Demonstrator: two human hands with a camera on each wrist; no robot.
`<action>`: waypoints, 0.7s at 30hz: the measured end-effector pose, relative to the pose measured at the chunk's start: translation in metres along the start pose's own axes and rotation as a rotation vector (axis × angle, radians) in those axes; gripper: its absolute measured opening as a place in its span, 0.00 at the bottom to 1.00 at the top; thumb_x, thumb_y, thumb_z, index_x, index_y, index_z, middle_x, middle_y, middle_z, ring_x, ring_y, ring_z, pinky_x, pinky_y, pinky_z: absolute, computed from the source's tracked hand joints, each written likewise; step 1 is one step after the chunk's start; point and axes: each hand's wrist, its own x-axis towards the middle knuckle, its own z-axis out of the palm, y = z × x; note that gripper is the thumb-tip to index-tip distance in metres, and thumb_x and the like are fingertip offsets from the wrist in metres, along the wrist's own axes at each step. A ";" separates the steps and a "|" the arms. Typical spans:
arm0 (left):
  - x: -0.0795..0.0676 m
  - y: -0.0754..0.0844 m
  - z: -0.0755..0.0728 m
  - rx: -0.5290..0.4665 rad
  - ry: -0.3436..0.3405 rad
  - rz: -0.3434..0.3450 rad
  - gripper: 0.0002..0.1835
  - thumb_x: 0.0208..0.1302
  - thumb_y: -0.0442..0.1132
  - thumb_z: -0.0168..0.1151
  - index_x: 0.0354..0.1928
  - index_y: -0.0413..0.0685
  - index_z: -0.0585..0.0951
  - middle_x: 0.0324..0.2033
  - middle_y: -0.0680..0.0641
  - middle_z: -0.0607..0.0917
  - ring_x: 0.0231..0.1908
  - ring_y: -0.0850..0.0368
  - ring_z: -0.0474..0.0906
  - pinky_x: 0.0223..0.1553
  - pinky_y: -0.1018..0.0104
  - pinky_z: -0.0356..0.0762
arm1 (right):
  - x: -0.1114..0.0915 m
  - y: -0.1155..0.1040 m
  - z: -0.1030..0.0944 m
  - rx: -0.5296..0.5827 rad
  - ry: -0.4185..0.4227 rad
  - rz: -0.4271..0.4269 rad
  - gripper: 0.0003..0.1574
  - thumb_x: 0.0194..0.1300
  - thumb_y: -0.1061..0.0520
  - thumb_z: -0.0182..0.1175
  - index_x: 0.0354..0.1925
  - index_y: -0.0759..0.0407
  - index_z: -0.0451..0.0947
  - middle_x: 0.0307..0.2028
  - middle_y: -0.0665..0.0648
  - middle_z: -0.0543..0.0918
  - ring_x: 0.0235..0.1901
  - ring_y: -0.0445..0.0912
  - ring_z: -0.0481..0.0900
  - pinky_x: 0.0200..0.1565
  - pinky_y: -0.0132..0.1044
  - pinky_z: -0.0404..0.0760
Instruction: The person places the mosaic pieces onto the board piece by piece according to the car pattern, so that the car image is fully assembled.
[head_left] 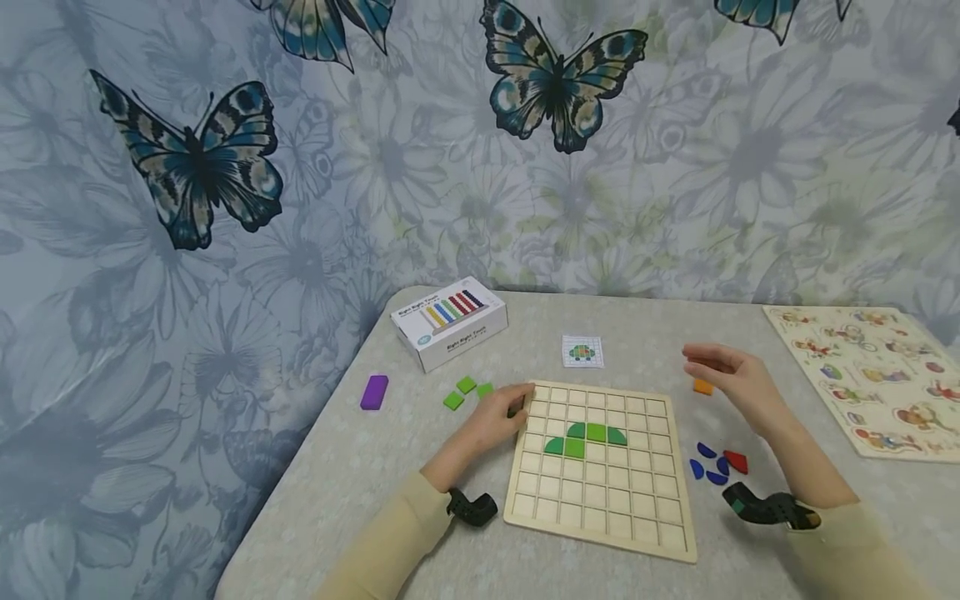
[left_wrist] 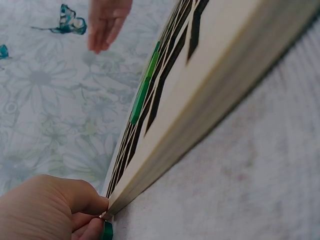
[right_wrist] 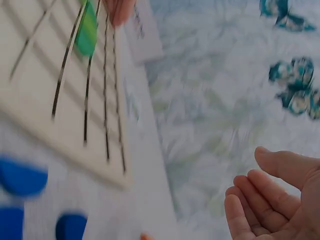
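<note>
A wooden grid board lies on the table with light green squares and dark green rounded pieces in its cells. My left hand is at the board's far left corner, its thumb touching the edge and its fingers bent. A dark green piece shows by those fingertips; whether they pinch it is hidden. My right hand hovers with relaxed fingers and an empty palm, above an orange piece. Blue rounded pieces and a red piece lie right of the board.
Behind the board lies a small pattern card. A white box stands at the back left, near a purple block and loose green squares. An illustrated board lies at the right, and a papered wall rises behind.
</note>
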 end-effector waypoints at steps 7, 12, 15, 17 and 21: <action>-0.003 -0.004 0.002 0.001 -0.009 -0.015 0.26 0.64 0.30 0.54 0.65 0.36 0.68 0.61 0.39 0.72 0.61 0.48 0.68 0.60 0.60 0.66 | 0.005 0.043 -0.013 -0.158 0.064 0.086 0.32 0.67 0.47 0.57 0.60 0.68 0.71 0.53 0.63 0.78 0.44 0.36 0.75 0.41 0.24 0.74; -0.003 -0.003 0.002 0.012 0.002 -0.018 0.25 0.65 0.30 0.54 0.65 0.36 0.68 0.60 0.40 0.72 0.60 0.49 0.68 0.59 0.59 0.67 | 0.007 0.059 -0.012 -0.290 0.091 0.114 0.30 0.69 0.48 0.56 0.58 0.71 0.71 0.52 0.72 0.76 0.50 0.62 0.73 0.47 0.48 0.76; -0.003 -0.002 0.001 0.017 0.008 -0.004 0.25 0.65 0.30 0.54 0.65 0.36 0.69 0.60 0.39 0.73 0.60 0.48 0.69 0.58 0.58 0.68 | 0.008 0.067 -0.011 -0.350 0.091 0.104 0.29 0.67 0.50 0.58 0.56 0.71 0.72 0.50 0.72 0.77 0.49 0.64 0.74 0.46 0.55 0.75; -0.003 -0.001 0.001 0.022 0.012 0.008 0.25 0.65 0.30 0.54 0.64 0.36 0.69 0.59 0.38 0.73 0.60 0.48 0.69 0.58 0.58 0.69 | 0.007 0.071 -0.010 -0.384 0.097 0.074 0.27 0.65 0.52 0.60 0.54 0.71 0.74 0.48 0.71 0.78 0.47 0.63 0.76 0.45 0.54 0.76; -0.002 0.001 0.000 0.026 0.003 0.001 0.25 0.66 0.31 0.54 0.65 0.36 0.68 0.60 0.39 0.73 0.60 0.48 0.68 0.58 0.58 0.69 | 0.006 0.071 -0.005 -0.417 0.131 0.019 0.23 0.62 0.59 0.63 0.51 0.72 0.75 0.46 0.71 0.79 0.44 0.62 0.77 0.43 0.53 0.77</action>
